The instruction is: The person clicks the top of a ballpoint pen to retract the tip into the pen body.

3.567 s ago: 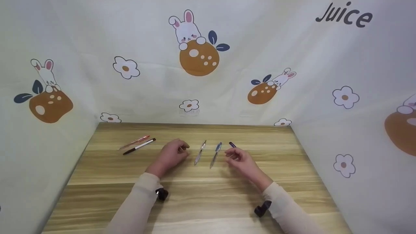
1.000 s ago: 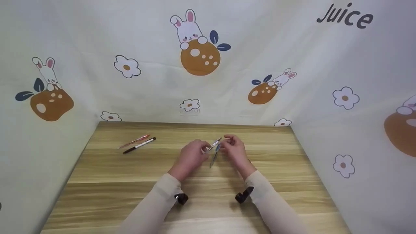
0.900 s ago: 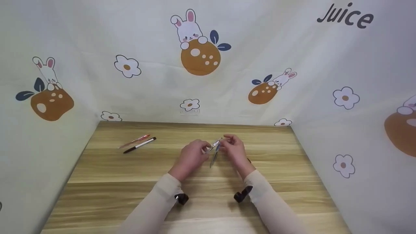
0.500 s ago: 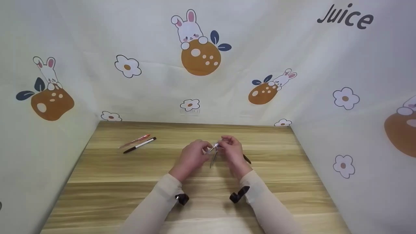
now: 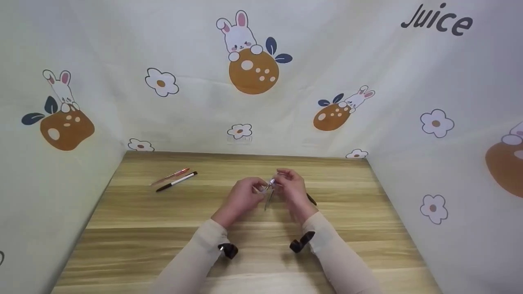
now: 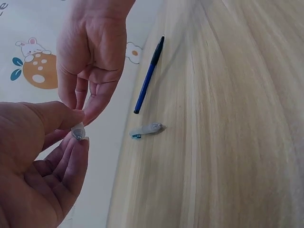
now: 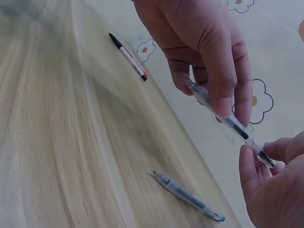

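A clear ballpoint pen is held in the air between both hands, over the back of the table. My left hand pinches its body near the tip between thumb and fingers. The fingers of my right hand pinch the other end, which has a clip and dark parts inside. Beneath the hands, a second clear pen with a blue-green end lies on the table, partly covered in the head view. Beyond it in the left wrist view rests a blue pen with a dark cap, mostly behind my right hand in the head view.
At the back left of the wooden table lie a red pen and a white pen with black ends, close side by side. Printed cloth walls stand at the back and both sides.
My left hand has lifted the clear pen off the table and moved right. My right hand has come left to the pen's other end and now pinches it. The blue pen's near end shows again.
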Motion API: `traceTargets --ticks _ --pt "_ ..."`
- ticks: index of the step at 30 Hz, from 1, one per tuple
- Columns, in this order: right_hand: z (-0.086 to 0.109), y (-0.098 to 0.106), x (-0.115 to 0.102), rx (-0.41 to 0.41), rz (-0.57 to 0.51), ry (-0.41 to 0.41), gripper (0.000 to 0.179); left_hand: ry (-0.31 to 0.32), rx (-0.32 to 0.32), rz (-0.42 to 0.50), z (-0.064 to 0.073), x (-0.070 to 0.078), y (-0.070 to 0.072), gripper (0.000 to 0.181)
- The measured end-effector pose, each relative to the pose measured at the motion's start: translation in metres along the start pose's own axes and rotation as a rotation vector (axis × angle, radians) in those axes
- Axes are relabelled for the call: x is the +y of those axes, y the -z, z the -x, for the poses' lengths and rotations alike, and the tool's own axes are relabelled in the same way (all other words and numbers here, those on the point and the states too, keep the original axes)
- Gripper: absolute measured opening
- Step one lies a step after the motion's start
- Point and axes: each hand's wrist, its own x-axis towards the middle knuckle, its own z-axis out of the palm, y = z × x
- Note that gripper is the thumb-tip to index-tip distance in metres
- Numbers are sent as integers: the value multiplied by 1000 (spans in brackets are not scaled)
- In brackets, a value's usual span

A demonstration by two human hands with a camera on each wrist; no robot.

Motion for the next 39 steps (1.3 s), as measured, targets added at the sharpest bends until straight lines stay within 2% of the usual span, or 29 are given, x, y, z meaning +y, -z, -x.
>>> traceTargets --ticks 6,13,22,28,36,39 --pt "-3 -1 -3 -37 47 15 29 57 -12 183 2 -4 -1 30" --pt "-4 -3 -9 -116 98 42 29 171 -19 386 6 -5 -4 31" --pt "-4 -7 -19 -215 173 53 28 227 9 490 11 -6 -11 25" --pt "-1 -10 -27 -278 201 89 28 269 14 547 14 -3 -13 20" --pt "4 -9 -36 -343 284 166 29 275 4 608 12 -4 -16 17" --pt "8 -9 -39 -371 304 212 30 245 9 608 12 -6 -17 16"
